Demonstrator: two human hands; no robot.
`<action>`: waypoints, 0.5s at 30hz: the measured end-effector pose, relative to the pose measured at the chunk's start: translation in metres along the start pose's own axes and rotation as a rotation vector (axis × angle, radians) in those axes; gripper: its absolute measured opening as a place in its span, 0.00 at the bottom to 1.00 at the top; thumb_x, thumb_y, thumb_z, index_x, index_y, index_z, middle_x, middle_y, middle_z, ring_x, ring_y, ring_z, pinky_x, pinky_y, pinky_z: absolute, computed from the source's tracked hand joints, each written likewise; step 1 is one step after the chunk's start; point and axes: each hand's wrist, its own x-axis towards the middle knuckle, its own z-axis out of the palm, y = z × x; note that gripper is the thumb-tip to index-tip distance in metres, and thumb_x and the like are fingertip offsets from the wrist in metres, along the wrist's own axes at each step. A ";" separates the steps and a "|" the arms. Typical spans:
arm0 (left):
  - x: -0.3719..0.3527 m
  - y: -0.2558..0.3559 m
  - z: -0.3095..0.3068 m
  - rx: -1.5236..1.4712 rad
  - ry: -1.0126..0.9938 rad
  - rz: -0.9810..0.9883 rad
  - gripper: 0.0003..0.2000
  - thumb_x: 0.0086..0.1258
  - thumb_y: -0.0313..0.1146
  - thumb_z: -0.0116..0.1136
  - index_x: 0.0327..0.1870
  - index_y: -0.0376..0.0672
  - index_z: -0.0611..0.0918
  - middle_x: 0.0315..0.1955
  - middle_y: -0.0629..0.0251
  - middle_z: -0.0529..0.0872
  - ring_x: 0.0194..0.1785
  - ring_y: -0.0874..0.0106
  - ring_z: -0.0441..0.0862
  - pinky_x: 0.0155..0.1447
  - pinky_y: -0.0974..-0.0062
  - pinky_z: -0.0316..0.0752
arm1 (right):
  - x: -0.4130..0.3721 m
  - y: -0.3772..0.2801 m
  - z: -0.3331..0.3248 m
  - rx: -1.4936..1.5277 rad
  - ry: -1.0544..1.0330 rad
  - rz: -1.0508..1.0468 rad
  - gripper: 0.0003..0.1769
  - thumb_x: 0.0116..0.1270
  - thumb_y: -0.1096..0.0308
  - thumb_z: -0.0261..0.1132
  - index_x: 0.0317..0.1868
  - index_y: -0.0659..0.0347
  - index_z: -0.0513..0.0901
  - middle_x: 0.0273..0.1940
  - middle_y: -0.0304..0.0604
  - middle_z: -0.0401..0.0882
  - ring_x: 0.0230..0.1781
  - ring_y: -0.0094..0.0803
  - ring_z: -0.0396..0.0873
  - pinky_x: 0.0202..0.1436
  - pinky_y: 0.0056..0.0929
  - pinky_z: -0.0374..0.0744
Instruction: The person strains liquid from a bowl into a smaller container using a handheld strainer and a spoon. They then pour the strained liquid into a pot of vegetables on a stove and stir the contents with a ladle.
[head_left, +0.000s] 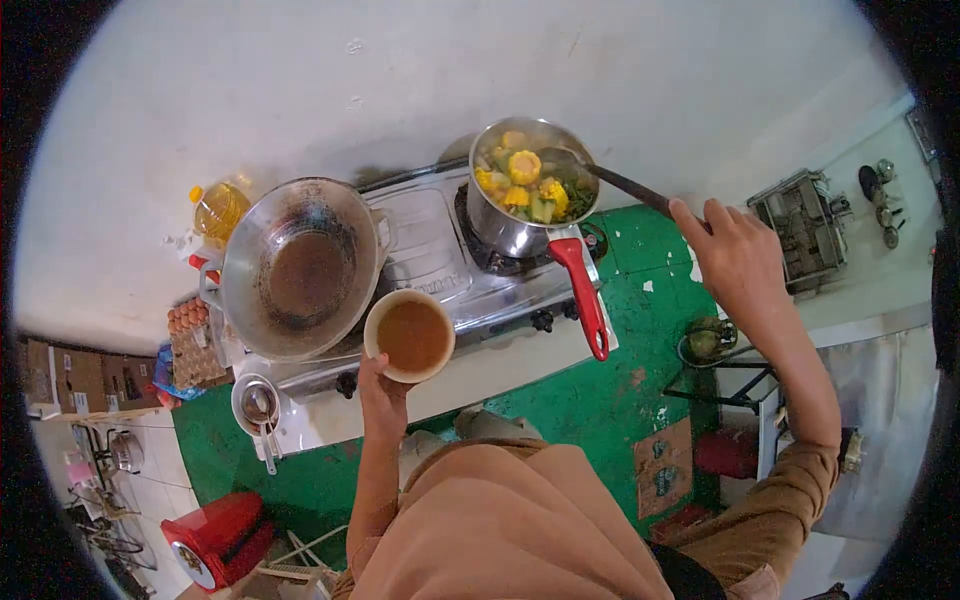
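My left hand [384, 398] holds a pale bowl [446, 345] of reddish-brown liquid in front of the stove [420, 235]. In my right hand [735, 245] is the dark handle of a ladle [632, 188], whose head dips into a steaming pot [515, 238]. Corn pieces, leafy greens and other vegetables fill this pot, which sits on the right burner with its red handle [580, 290] pointing toward me. On the stove's left side rests a large metal wok [245, 270] with a browned bottom.
An oil bottle [220, 212] and a tray of eggs [190, 345] stand left of the wok. A white bowl with a strainer [258, 402] is at the counter's front left corner. A wire rack [803, 232] hangs at right. A red bin [218, 540] is lower left.
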 end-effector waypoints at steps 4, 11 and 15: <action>0.004 -0.001 0.001 -0.021 0.022 -0.008 0.28 0.63 0.40 0.50 0.65 0.44 0.64 0.58 0.62 0.73 0.58 0.65 0.76 0.55 0.62 0.77 | -0.016 0.003 -0.012 -0.032 0.059 -0.005 0.22 0.54 0.70 0.60 0.52 0.54 0.77 0.31 0.40 0.72 0.29 0.33 0.78 0.26 0.29 0.76; 0.008 -0.004 0.000 -0.025 0.043 -0.011 0.29 0.61 0.40 0.50 0.66 0.46 0.63 0.59 0.63 0.72 0.59 0.65 0.75 0.56 0.60 0.76 | -0.038 0.005 -0.024 -0.026 0.094 0.083 0.25 0.52 0.71 0.61 0.53 0.46 0.79 0.29 0.38 0.69 0.25 0.32 0.75 0.25 0.29 0.75; 0.004 0.002 0.008 -0.018 0.041 0.002 0.30 0.61 0.40 0.51 0.66 0.46 0.63 0.58 0.63 0.73 0.59 0.65 0.75 0.57 0.59 0.76 | -0.045 -0.002 -0.032 0.059 0.038 0.116 0.24 0.50 0.73 0.62 0.51 0.47 0.81 0.27 0.37 0.67 0.23 0.32 0.73 0.25 0.31 0.72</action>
